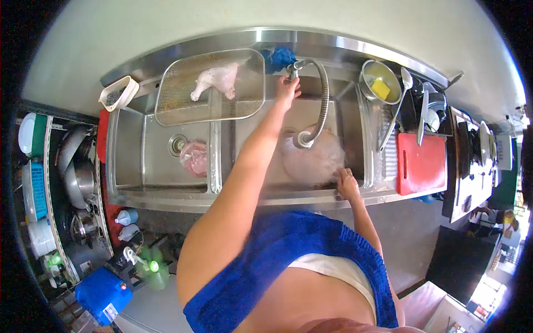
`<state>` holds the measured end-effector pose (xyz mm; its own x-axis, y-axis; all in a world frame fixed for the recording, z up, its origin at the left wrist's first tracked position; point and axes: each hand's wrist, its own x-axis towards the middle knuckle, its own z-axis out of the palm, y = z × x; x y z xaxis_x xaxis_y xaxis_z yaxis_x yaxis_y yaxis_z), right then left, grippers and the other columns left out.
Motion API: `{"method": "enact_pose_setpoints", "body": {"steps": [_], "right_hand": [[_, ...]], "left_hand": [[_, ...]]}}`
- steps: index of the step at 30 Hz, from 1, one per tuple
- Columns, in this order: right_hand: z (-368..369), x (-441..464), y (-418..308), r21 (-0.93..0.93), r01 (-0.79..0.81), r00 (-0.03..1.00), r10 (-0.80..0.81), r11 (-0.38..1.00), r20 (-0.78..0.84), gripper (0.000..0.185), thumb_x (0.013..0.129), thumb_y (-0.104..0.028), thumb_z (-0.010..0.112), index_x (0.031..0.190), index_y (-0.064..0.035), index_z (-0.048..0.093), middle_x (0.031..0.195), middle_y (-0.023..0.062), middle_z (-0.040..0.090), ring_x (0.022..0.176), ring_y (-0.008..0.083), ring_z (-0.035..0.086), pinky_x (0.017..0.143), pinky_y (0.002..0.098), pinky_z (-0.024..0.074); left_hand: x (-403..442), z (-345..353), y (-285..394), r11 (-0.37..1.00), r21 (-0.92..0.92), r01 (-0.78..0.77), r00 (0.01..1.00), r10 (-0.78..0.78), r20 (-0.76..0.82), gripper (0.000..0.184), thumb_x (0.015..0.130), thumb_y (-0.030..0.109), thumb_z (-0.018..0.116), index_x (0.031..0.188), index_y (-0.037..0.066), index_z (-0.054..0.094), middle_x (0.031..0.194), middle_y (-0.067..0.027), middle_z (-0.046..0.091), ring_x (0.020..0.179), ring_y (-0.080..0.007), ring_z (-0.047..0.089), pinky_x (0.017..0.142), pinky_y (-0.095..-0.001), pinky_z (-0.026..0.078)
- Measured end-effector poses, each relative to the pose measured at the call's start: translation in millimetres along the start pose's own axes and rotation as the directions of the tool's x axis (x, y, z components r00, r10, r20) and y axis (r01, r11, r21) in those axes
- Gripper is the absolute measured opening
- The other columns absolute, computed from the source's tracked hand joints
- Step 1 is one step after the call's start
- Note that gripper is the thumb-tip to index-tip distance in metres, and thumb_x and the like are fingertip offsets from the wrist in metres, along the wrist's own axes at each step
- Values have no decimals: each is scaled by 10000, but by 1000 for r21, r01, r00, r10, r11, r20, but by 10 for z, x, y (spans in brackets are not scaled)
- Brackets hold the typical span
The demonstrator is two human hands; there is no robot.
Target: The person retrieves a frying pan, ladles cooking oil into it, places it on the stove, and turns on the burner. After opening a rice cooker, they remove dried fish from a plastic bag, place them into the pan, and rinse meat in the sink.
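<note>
My left hand (288, 91) reaches to the back of the sink, its fingers closed around the base of the tap (295, 67). The tap's flexible hose (324, 94) arches forward, and its spout hangs over the right basin. Below it lies a pale, rounded, translucent plastic bag (322, 164); its contents are unclear. At the bag's front right edge, my right hand (348, 184) is closed on it. A raw chicken leg (217, 81) rests in a wire mesh basket (166, 105) across the back of the sink. Pink raw meat (194, 159) sits in the left basin.
A metal bowl with a yellow sponge (380, 89), a long spoon (395, 111) and a red cutting board (422, 164) stand to the right. A blue cloth (279, 59) lies behind the tap. At the left are a small white container (119, 93) and shelves of pots (80, 183).
</note>
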<state>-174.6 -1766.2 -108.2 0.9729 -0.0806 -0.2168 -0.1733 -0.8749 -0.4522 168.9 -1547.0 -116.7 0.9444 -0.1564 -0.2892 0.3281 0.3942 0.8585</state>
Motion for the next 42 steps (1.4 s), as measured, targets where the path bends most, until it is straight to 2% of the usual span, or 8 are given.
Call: {"method": "enact_pose_setpoints", "body": {"steps": [11,17,19,20,30,32,35,42], "right_hand": [[-76,-49,-115,40,-93,995,95,995,-41,282,856,-119,530,1135,-83,550,1115,190,550,988,409,573,820,479,482],[-46,-29,-110,8,-122,992,122,992,-17,259,872,-175,548,1114,-84,563,1102,178,557,982,405,577,811,482,477],[-50,0,-114,11,-130,991,130,991,-16,251,876,-180,537,1104,-80,568,1095,176,558,973,408,579,808,483,477],[-46,2,-116,9,-126,992,126,992,-11,251,876,-180,537,1104,-80,568,1095,176,558,973,408,579,808,483,477],[-64,-23,-194,-2,-127,992,127,992,-24,266,873,-177,525,1117,-80,571,1088,170,560,990,392,578,825,474,473],[40,-2,-47,10,-63,997,63,998,-34,301,884,-185,518,1172,-106,551,1156,202,556,1001,421,571,846,484,479],[-63,-17,-183,30,-9,1000,9,1000,-24,291,887,-169,509,1166,-99,554,1162,205,553,1000,411,573,853,479,474],[55,37,-139,74,-22,999,26,997,-41,309,835,-96,531,1141,-68,564,1123,224,554,1085,405,523,892,471,444]], "left_hand": [[213,73,-116,784,-620,27,1000,-24,12,263,979,239,486,1145,44,431,1024,-126,619,966,-285,641,837,-435,544],[115,235,-213,909,-216,-357,931,326,-165,178,875,11,611,1019,99,553,900,-68,595,844,-189,627,743,-348,552],[75,269,-185,638,567,-522,704,697,-136,131,798,-13,665,852,95,614,891,-67,590,838,-208,561,753,-347,483],[79,259,-163,540,609,-582,629,773,-84,154,753,-36,675,813,104,648,869,-70,591,861,-230,537,761,-345,452],[83,167,-155,593,584,-554,723,691,-16,166,766,-14,663,870,114,652,867,-76,545,816,-228,550,728,-359,461],[-56,101,-101,392,693,-604,590,805,58,416,767,-13,634,1155,123,572,989,-114,566,902,-263,548,807,-376,459],[-260,-160,-383,683,486,-545,793,609,33,544,915,182,555,1396,18,359,1339,-217,481,1099,-331,559,938,-389,454],[-2555,-1401,624,820,531,-214,974,223,49,155,871,103,553,844,9,674,751,-41,651,665,-117,602,591,-245,491]]}}
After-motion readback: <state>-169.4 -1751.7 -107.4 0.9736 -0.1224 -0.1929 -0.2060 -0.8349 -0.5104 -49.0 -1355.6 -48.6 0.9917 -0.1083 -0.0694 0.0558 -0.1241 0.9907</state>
